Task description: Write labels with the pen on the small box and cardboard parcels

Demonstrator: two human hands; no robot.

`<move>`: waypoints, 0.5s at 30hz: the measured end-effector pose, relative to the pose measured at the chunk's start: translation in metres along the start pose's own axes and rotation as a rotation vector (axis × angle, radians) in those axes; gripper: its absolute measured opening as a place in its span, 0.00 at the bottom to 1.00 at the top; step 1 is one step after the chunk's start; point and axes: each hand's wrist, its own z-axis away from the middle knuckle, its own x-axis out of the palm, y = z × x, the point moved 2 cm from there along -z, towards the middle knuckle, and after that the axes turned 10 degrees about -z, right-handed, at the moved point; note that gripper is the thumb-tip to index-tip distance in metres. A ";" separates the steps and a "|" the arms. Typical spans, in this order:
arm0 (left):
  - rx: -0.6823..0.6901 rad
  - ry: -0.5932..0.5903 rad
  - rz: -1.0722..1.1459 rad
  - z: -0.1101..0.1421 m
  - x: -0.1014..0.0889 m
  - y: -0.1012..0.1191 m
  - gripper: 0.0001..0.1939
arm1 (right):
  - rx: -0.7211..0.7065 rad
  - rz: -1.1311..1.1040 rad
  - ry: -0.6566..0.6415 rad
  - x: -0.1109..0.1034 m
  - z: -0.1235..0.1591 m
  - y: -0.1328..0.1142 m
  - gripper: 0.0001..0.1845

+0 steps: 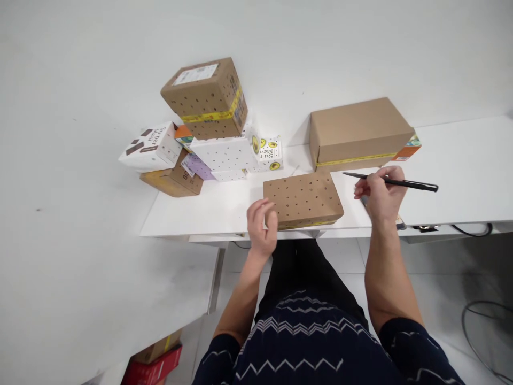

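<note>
My right hand (385, 195) grips a slim black pen (414, 185), its pointed tip directed left, above the white tabletop. In front of me lies a brown cardboard box (302, 195) dotted with small dark marks, with yellow tape along its near side. At that box's left end is my left hand (262, 227), fingers curved and apart, holding nothing; whether the fingertips touch the cardboard I cannot tell. Under my right wrist a flat dark-edged object (401, 224) is mostly hidden.
Left on the white table (460, 176), a taped brown box (204, 101) tops a stack of white boxes (224, 155). Beside it, a white carton (150, 144) rests on another brown box (172, 179). A large plain box (356, 133) stands at the back right, before an orange carton (409, 149).
</note>
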 end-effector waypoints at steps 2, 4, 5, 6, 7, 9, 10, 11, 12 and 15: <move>0.128 -0.084 -0.044 -0.004 0.014 0.018 0.11 | -0.011 -0.118 -0.103 0.020 0.001 -0.004 0.05; 0.204 -0.176 -0.070 -0.004 0.030 0.029 0.11 | 0.025 -0.136 -0.219 0.038 0.002 0.000 0.04; 0.228 -0.213 -0.090 -0.004 0.038 0.032 0.11 | 0.045 -0.117 -0.269 0.046 0.002 0.005 0.06; 0.247 -0.243 -0.120 -0.002 0.045 0.033 0.12 | 0.066 -0.083 -0.311 0.052 0.001 0.011 0.08; 0.266 -0.265 -0.162 -0.001 0.050 0.034 0.13 | 0.085 -0.036 -0.341 0.057 0.000 0.017 0.08; 0.310 -0.288 -0.278 0.001 0.057 0.033 0.15 | 0.115 0.061 -0.364 0.061 -0.001 0.030 0.07; 0.336 -0.291 -0.343 0.003 0.058 0.032 0.16 | 0.131 0.099 -0.360 0.062 -0.002 0.035 0.07; 0.364 -0.288 -0.402 0.003 0.059 0.032 0.16 | 0.145 0.129 -0.345 0.062 -0.002 0.039 0.08; 0.390 -0.281 -0.452 0.004 0.059 0.032 0.17 | 0.151 0.152 -0.326 0.061 -0.002 0.042 0.08; 0.456 -0.243 -0.544 0.005 0.058 0.032 0.18 | 0.116 0.232 -0.290 0.058 -0.001 0.043 0.04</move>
